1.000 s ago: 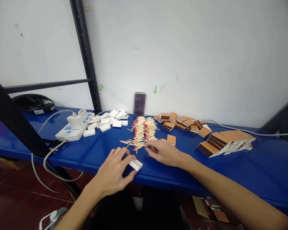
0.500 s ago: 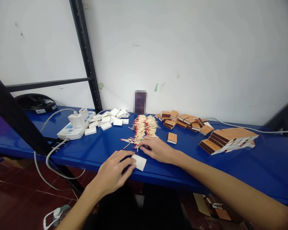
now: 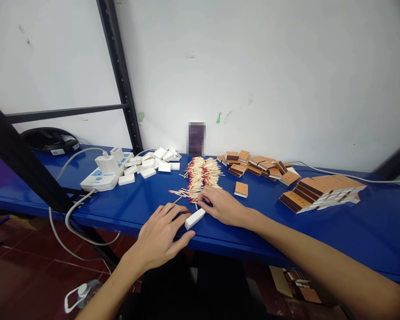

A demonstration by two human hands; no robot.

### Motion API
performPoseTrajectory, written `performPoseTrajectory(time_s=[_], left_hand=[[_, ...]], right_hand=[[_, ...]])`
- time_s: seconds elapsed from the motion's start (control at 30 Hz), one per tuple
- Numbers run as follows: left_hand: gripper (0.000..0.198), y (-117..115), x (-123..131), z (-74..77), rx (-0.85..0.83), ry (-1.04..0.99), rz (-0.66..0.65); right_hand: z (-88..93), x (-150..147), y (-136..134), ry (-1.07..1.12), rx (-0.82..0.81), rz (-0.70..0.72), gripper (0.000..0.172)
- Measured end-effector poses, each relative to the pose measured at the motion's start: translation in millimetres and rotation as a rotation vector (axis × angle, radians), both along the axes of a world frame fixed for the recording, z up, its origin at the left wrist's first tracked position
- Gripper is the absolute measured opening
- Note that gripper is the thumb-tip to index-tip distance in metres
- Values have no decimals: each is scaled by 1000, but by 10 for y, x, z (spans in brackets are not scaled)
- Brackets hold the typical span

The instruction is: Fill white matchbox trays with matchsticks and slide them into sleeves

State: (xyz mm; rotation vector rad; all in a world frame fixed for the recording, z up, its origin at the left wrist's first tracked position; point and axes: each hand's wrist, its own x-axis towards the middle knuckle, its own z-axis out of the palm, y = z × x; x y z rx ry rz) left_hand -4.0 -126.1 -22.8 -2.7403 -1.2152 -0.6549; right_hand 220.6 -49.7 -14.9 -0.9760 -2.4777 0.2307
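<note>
A small white matchbox tray stands on its narrow side near the front edge of the blue tabletop. My left hand is beside it, fingers spread, with the index fingertip at the tray's left end and the thumb apart below it. My right hand is bent over the near end of a pile of red-tipped matches. Its fingertips are closed at the matches there; how many they hold is hidden. Several loose matches lie left of those fingertips.
Several white trays are heaped at the back left, beside a power strip with cables. Brown matchbox covers lie at the back right, near stacked matchboxes. One single matchbox lies near my right hand. A black shelf post rises at left.
The white tray has gone from lying flat to standing on its narrow side. My left thumb has moved away from the fingers. My right hand has stayed at the matches.
</note>
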Motion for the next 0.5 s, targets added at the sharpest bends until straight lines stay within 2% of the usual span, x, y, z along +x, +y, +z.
performPoseTrajectory(time_s=[0.2,0.37,0.5], left_hand=[[39,17,11,-36,1,4,20],[37,28,17,-80,62,-32,12],[35,-2,9,-48,14,-72,-20]], right_hand=[[-24,-33,-7,13,-35,-73,17],[23,-38,-5,11,-68,-89,10],[98,-16,-9,42,-190,-60,10]])
